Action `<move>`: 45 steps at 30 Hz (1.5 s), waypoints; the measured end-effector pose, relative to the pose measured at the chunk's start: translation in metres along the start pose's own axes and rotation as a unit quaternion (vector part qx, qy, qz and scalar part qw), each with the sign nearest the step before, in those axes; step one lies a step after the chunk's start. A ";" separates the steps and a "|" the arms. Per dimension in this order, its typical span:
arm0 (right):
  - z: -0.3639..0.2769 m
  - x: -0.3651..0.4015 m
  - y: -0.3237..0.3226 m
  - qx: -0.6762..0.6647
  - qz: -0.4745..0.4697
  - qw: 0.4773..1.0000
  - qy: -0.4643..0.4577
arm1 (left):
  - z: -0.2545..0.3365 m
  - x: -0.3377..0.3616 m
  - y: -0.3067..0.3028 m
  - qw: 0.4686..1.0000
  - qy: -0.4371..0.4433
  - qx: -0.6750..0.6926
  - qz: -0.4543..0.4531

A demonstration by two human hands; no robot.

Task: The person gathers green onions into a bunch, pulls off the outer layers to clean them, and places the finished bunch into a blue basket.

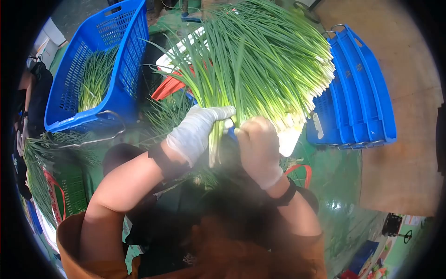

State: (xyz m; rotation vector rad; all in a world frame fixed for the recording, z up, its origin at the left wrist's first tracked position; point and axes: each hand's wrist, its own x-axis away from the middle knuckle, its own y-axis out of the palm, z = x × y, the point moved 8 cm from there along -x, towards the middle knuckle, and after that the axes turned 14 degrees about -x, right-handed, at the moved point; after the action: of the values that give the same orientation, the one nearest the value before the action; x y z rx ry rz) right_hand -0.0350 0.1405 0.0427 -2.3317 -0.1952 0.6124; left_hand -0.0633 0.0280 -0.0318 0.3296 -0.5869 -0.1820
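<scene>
My left hand (197, 128), in a white glove, is closed around a small bunch of green onions (214, 100). Their pale root ends point down below the fingers, and the leaves fan upward. Beside it, my gloved right hand (259, 151) is curled into a pinch at the edge of the leaves; its fingers hide whatever is in them. Behind both hands lies a large heap of green onions (274, 60), white ends facing right, on a white tray (289, 140) that shows only in part.
At left, a blue crate (69, 120) holds some green onions. Stacked blue crates (357, 93) stand at right, by a brown board (402, 116). A red strip of material (168, 86) lies under the heap. More green onions (39, 172) are at far left, near a person's arm (27, 95).
</scene>
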 end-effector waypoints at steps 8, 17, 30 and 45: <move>-0.056 0.048 0.030 -0.139 -0.381 0.905 -0.126 | 0.025 -0.005 -0.022 0.997 -0.005 0.047 0.065; 0.051 0.018 0.018 -0.472 -0.077 0.798 0.366 | 0.012 0.001 0.012 0.996 0.057 0.009 -0.061; 0.073 0.015 -0.005 -0.254 0.094 0.960 0.073 | 0.023 0.004 -0.036 0.976 0.141 0.029 0.162; -0.006 0.016 0.034 -0.187 -0.144 0.972 -0.018 | 0.027 0.017 -0.020 0.992 0.074 0.074 0.066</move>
State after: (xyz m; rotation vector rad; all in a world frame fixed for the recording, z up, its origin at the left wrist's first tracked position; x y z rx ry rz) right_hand -0.0191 0.1169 0.0173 -2.5812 -0.7050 0.5043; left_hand -0.0659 -0.0019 -0.0095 0.4422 -0.4749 0.0126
